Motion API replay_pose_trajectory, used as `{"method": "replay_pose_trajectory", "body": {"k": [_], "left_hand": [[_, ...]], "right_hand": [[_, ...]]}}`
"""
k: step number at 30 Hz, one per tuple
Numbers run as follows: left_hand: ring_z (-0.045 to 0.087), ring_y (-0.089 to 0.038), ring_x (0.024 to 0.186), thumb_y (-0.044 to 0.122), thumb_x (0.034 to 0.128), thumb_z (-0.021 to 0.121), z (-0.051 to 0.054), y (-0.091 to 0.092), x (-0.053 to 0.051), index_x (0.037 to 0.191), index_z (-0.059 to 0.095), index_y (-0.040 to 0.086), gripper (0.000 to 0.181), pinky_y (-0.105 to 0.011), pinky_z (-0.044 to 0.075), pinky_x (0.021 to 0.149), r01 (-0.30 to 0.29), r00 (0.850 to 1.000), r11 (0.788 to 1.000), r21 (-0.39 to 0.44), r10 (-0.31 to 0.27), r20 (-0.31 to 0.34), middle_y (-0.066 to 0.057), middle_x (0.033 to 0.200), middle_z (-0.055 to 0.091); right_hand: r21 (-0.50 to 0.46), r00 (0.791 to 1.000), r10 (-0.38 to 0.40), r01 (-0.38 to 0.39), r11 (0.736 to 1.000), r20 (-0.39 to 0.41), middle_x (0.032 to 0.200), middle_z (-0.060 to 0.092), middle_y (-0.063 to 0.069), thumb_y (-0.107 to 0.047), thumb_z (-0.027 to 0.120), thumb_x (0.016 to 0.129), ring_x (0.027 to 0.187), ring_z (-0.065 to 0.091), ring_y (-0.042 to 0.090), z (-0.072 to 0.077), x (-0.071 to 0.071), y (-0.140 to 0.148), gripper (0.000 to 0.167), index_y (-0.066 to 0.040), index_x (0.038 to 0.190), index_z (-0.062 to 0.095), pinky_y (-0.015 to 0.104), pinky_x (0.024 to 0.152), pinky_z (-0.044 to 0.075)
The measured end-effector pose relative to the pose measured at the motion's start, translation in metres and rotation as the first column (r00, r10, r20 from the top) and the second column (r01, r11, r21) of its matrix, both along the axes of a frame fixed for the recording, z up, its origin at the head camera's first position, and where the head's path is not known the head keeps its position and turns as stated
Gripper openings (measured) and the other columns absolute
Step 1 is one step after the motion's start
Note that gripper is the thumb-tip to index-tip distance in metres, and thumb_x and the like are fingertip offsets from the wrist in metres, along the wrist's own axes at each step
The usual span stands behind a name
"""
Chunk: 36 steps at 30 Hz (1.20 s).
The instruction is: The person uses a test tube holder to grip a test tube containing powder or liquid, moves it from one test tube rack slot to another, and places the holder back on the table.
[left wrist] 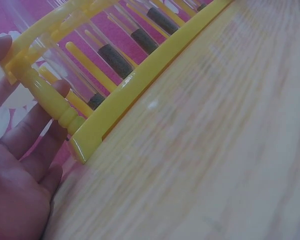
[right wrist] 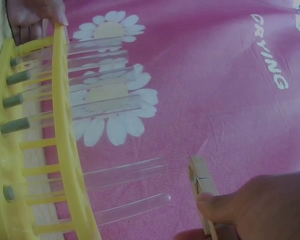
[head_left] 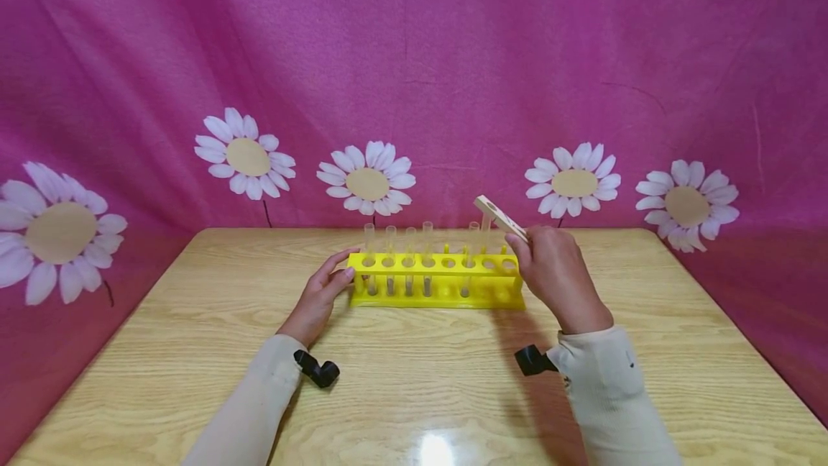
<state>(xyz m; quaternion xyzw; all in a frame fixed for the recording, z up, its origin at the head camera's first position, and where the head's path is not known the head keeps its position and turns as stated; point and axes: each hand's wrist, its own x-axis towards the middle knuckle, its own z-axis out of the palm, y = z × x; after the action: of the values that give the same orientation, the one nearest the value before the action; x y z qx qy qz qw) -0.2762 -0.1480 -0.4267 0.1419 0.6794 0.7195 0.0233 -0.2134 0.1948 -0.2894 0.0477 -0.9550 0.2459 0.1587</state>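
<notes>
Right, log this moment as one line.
left hand: grips yellow rack at left end | right hand: holds wooden clamp, empty | five upright test tubes: dark material at bottoms | inverted tube: near clamp

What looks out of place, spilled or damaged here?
The slim, clear tube near the yellow plastic rack's right end looks odd: its rounded end appears to point up, unlike the clear tubes with dark contents. No spill or breakage shows.
</notes>
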Motion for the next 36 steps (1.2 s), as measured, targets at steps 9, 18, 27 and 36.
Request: {"method": "replay_pose_trajectory", "body": {"k": [9, 18, 27, 36], "left_hand": [[0.047, -0.020, 0.122, 0.031, 0.0988, 0.056, 0.0022, 0.0025, 0.0011, 0.144, 0.044, 0.015, 0.049, -0.046, 0.032, 0.110, -0.004, 1.000, 1.000, -0.007, 0.004, 0.007, -0.009, 0.145, 0.042], [0.048, -0.019, 0.120, 0.031, 0.0991, 0.055, 0.0034, 0.0024, 0.0022, 0.146, 0.041, 0.013, 0.052, -0.046, 0.033, 0.110, -0.006, 1.000, 1.000, -0.020, 0.006, 0.007, -0.008, 0.144, 0.042], [0.048, -0.021, 0.121, 0.031, 0.0990, 0.055, 0.0029, 0.0021, 0.0021, 0.145, 0.042, 0.014, 0.051, -0.045, 0.033, 0.110, -0.020, 1.000, 0.999, -0.033, 0.021, 0.020, -0.007, 0.144, 0.043], [0.048, -0.022, 0.120, 0.032, 0.0989, 0.055, 0.0022, 0.0003, 0.0002, 0.146, 0.042, 0.013, 0.052, -0.047, 0.031, 0.111, -0.018, 1.000, 0.999, -0.027, 0.018, 0.021, -0.006, 0.145, 0.042]], "right_hand": [[0.037, 0.999, 0.017, -0.016, 0.999, -0.036, 0.058, 0.045, 0.007, -0.022, 0.058, 0.098, 0.056, 0.042, 0.023, -0.0021, -0.0003, -0.0011, 0.032, 0.001, 0.077, 0.064, 0.031, 0.050, 0.036], [0.055, 0.999, 0.042, -0.041, 0.998, -0.012, 0.058, 0.046, 0.005, -0.023, 0.060, 0.096, 0.057, 0.043, 0.022, -0.0021, 0.0024, -0.0022, 0.031, 0.000, 0.076, 0.065, 0.030, 0.050, 0.036], [0.045, 0.997, 0.048, -0.051, 0.998, 0.052, 0.060, 0.047, 0.006, -0.024, 0.060, 0.097, 0.057, 0.043, 0.022, -0.0021, 0.0029, -0.0035, 0.030, 0.001, 0.080, 0.067, 0.029, 0.049, 0.037], [0.038, 0.993, 0.058, -0.062, 0.997, 0.099, 0.060, 0.045, 0.006, -0.025, 0.060, 0.097, 0.056, 0.042, 0.021, -0.0020, 0.0019, -0.0063, 0.031, 0.001, 0.083, 0.068, 0.028, 0.048, 0.037]]}}
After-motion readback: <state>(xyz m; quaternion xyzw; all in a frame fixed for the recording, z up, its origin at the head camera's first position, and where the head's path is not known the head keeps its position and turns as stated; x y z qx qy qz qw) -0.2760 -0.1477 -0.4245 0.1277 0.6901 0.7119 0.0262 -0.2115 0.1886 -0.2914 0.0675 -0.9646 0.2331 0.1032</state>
